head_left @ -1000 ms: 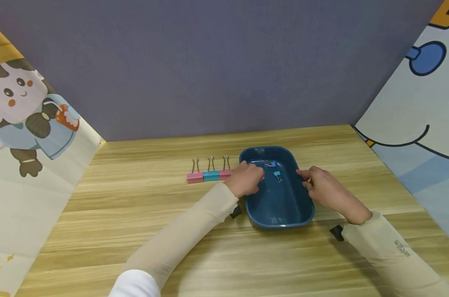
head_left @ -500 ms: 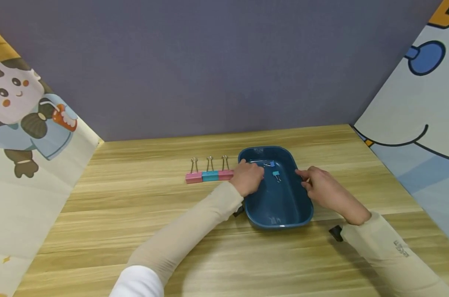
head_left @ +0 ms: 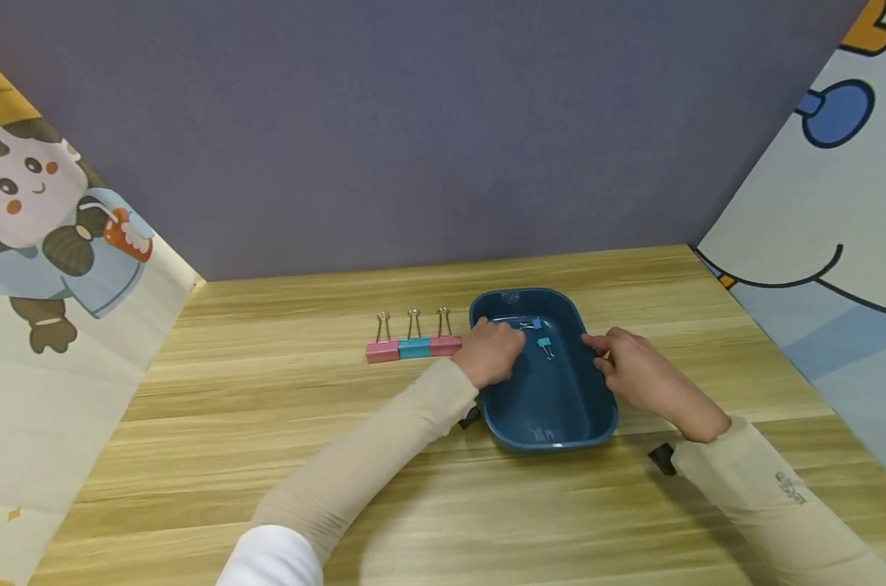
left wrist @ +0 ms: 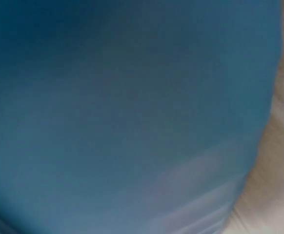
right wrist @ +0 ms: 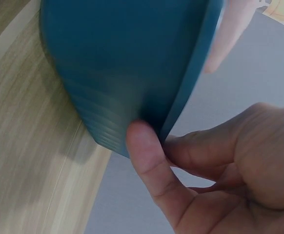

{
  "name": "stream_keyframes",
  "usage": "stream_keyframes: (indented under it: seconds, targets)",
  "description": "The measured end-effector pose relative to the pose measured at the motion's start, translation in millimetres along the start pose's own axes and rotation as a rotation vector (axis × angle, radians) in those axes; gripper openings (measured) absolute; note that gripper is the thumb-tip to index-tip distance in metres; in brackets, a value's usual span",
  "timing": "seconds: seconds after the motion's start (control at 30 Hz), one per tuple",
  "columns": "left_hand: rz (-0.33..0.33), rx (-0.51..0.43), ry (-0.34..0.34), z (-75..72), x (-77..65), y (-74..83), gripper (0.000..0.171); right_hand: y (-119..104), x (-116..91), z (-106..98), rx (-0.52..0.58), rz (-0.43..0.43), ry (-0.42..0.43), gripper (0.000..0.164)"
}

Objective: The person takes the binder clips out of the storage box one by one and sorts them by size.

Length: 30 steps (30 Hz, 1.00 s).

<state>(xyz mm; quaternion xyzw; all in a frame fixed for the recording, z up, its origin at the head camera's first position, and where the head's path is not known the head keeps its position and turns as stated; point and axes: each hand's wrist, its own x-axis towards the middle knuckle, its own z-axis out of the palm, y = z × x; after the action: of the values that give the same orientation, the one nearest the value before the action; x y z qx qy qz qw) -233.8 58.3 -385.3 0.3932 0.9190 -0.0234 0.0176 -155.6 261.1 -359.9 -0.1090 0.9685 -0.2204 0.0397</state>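
Note:
A dark blue plastic bin (head_left: pixel 552 407) with rounded corners stands on the wooden table. My left hand (head_left: pixel 490 352) reaches over its left side, knuckles up and fingers bent down inside; the fingertips are hidden, so I cannot tell what they hold. My right hand (head_left: pixel 633 366) pinches the bin's right rim between thumb and finger, as the right wrist view shows with the thumb (right wrist: pixel 144 141) on the outer wall. Inside lie a small blue binder clip (head_left: pixel 536 323) and a small teal binder clip (head_left: pixel 545 343). The bin's wall (left wrist: pixel 132 122) fills most of the left wrist view.
Left of the bin, larger binder clips stand in a row, handles up: a pink clip (head_left: pixel 382 352), a teal clip (head_left: pixel 415 348) and another pink clip (head_left: pixel 445 346). A grey panel (head_left: pixel 443 138) rises behind the table (head_left: pixel 281 423); printed cartoon walls flank both sides.
My left hand has shifted slightly to the right inside the bin, and its fingers look more bent. My right hand keeps its pinch on the rim. The clips lie as before.

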Motion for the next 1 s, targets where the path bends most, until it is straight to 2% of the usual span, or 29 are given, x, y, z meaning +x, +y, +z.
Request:
stream_keyframes:
  seconds: [0.13,0.27,0.37,0.5,0.63,0.77,1.0]
  targets:
    - [0.075,-0.046,0.040,-4.7,0.7,-3.4,0.021,0.1,0.6,-0.6,0.002,-0.016,-0.002,0.039]
    - [0.135,-0.098,0.075,-10.5,-0.9,-6.2,0.018,0.5,0.7,-0.9,0.010,-0.017,-0.012,0.039]
    - [0.153,-0.120,0.067,-15.3,-3.2,-7.1,0.012,0.5,0.6,-0.8,0.009,-0.017,-0.015,0.040]
    - [0.166,-0.123,0.049,-21.1,-6.4,-7.7,0.018,-0.2,0.3,-0.5,0.005,-0.012,-0.020,0.039]
    - [0.186,-0.123,0.068,-25.5,-10.4,-8.7,0.021,-0.5,0.2,-0.2,0.001,-0.005,-0.026,0.039]
    - [0.223,-0.139,0.133,-28.7,-15.8,-12.2,0.020,0.4,-0.2,-0.3,0.006,-0.011,-0.030,0.039]
    - [0.297,-0.223,0.236,-32.3,-23.8,-26.0,0.020,1.1,-0.5,-1.2,0.016,0.001,-0.034,0.039]
